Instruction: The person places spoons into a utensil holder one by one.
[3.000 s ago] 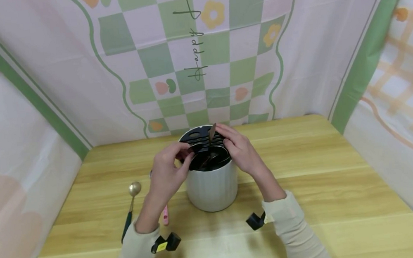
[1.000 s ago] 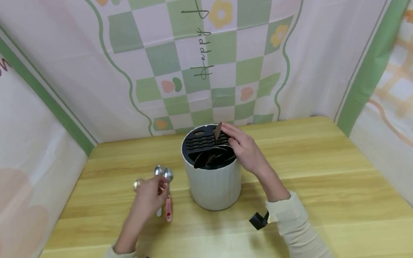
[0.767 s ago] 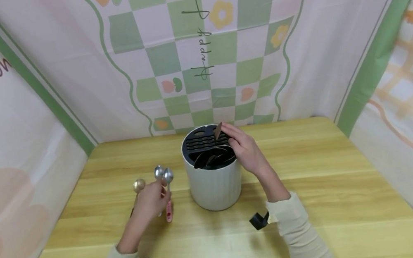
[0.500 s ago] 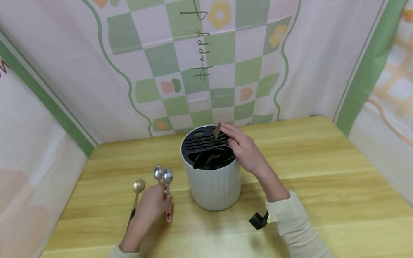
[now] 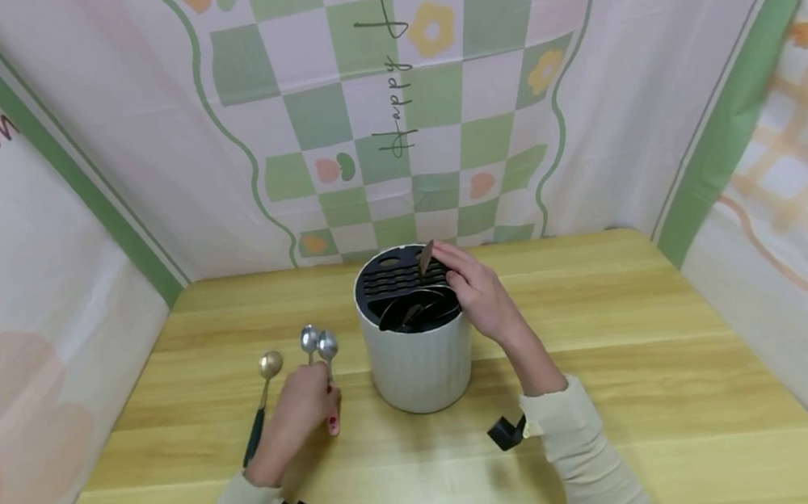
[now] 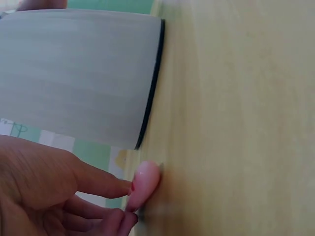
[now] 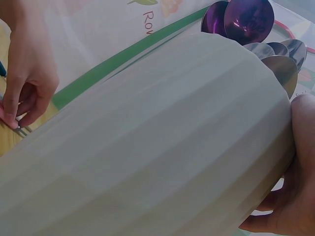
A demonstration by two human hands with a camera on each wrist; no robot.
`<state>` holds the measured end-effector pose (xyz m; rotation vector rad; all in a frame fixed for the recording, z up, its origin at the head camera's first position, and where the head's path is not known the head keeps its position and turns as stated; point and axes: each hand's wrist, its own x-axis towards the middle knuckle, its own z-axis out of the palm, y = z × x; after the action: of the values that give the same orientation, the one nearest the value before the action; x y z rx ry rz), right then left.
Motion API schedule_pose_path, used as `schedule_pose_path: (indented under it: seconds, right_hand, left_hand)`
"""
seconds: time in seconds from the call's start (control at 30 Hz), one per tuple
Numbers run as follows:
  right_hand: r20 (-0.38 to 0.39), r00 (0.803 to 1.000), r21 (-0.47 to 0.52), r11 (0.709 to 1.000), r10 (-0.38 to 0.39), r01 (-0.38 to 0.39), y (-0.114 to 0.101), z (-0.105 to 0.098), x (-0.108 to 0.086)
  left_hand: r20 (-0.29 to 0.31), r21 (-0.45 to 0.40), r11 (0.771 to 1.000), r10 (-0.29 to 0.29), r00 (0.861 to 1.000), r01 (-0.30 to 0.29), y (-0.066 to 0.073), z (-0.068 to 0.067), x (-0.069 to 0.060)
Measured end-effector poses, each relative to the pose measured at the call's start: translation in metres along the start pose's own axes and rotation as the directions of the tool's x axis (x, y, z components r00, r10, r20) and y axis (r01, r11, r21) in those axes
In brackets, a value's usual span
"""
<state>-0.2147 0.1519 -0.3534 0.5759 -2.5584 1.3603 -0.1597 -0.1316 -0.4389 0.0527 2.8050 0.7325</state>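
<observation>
A white ribbed utensil holder (image 5: 421, 374) with a black slotted top stands mid-table. Spoon bowls (image 7: 249, 20), purple, silver and gold, stick out of it in the right wrist view. My right hand (image 5: 483, 297) holds its right side near the rim, beside an upright brown piece (image 5: 426, 258). Left of the holder, my left hand (image 5: 302, 404) pinches the pink-handled spoon (image 5: 328, 344), which lies on the table; the handle's rounded end (image 6: 146, 181) shows past the fingers. A second silver spoon (image 5: 308, 339) lies alongside, its handle hidden by that hand.
Farther left lies a gold-bowled spoon (image 5: 270, 364) with a dark green handle, close to the left forearm. Printed cloth (image 5: 427, 112) hangs behind the wooden table (image 5: 601, 330) and on both sides.
My left hand has left the holder's rim and come down leftward to the spoons, then slid toward the near end of the pink handle. The right hand has stayed at the holder.
</observation>
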Motion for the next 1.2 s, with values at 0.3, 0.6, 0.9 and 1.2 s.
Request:
schedule_pose_path:
  seconds: [0.3, 0.6, 0.9, 1.2]
  right_hand:
    - [-0.007, 1.000, 0.005, 1.000, -0.013, 0.013, -0.0006, -0.0003, 0.0004]
    - [0.006, 1.000, 0.008, 1.000, -0.004, 0.004, -0.0007, 0.0007, 0.0002]
    - [0.004, 1.000, 0.006, 1.000, -0.008, 0.008, -0.0009, 0.0009, 0.0003]
    - [0.009, 1.000, 0.005, 1.000, -0.006, 0.005, -0.0012, -0.0013, -0.0009]
  left_hand:
    - [-0.001, 0.034, 0.999, -0.020, 1.000, 0.020, 0.0009, 0.0022, 0.0045]
    - [-0.017, 0.020, 1.000, 0.003, 1.000, -0.003, -0.0002, 0.0062, 0.0056]
    - [-0.016, -0.044, 0.999, -0.009, 1.000, 0.008, -0.0017, 0.0076, 0.0068]
    - [-0.073, -0.224, 0.973, 0.045, 0.996, -0.061, 0.0036, 0.0053, 0.0006]
